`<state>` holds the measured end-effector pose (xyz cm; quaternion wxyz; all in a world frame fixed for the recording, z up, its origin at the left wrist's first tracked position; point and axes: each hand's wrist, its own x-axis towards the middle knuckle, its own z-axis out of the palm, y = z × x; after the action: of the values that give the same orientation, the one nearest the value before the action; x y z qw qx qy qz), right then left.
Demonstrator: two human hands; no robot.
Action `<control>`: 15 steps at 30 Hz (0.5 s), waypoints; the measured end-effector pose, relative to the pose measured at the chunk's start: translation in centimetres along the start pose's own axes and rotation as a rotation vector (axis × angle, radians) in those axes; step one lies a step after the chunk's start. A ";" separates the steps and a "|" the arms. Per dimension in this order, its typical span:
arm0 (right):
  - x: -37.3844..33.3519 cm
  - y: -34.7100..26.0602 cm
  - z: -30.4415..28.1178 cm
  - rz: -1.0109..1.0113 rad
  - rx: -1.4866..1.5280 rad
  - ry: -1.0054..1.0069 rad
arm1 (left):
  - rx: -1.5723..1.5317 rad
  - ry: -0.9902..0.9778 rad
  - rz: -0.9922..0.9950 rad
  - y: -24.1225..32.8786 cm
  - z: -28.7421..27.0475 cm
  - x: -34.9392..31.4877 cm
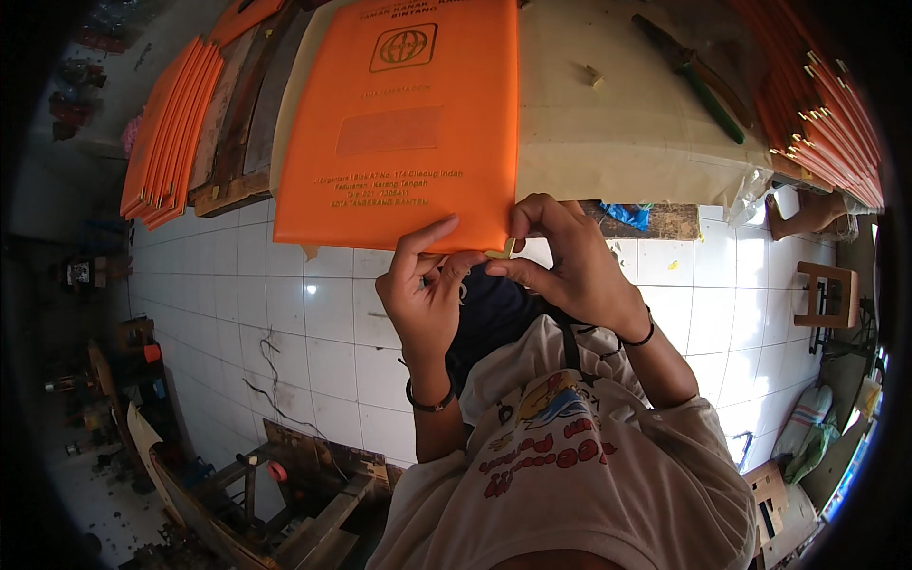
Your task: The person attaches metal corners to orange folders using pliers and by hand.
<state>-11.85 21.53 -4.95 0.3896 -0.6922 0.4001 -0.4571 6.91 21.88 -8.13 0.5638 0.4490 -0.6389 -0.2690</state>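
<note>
An orange folder cover (408,123) with gold print lies on the table, its near edge sticking out past the table's front. At its near right corner sits a small gold metal corner piece (502,251). My right hand (579,261) is closed there, with thumb and index finger on either side of the corner piece. My left hand (423,294) pinches the near edge just left of it, index finger on top of the cover and thumb by the corner piece. Whether the piece is fully seated on the corner cannot be made out.
Pliers with green handles (698,81) and a loose gold corner piece (594,75) lie on the table's tan covering (608,142). Orange covers are stacked at left (171,133) and right (826,123), the right ones with gold corners. A wooden stool (828,294) stands at right.
</note>
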 end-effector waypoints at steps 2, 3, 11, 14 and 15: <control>0.0 0.1 0.1 -0.002 0.047 0.036 | 0.000 0.002 -0.001 0.1 0.0 0.0; -0.1 0.2 0.2 -0.002 0.047 0.035 | 0.000 0.002 -0.001 0.1 0.0 0.1; -1.1 1.5 1.5 0.088 0.297 0.179 | -0.019 -0.019 -0.001 -0.5 -0.1 -0.3; -1.2 1.8 2.0 0.074 0.459 0.224 | -0.044 -0.020 -0.016 -0.4 -0.1 -0.3; -1.4 2.0 2.0 0.072 0.458 0.222 | -0.045 -0.018 -0.014 -0.3 -0.2 -0.4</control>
<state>-10.76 22.39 -7.73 0.5062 -0.5168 0.3509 -0.5947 7.16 22.16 -8.55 0.5661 0.4384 -0.6345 -0.2913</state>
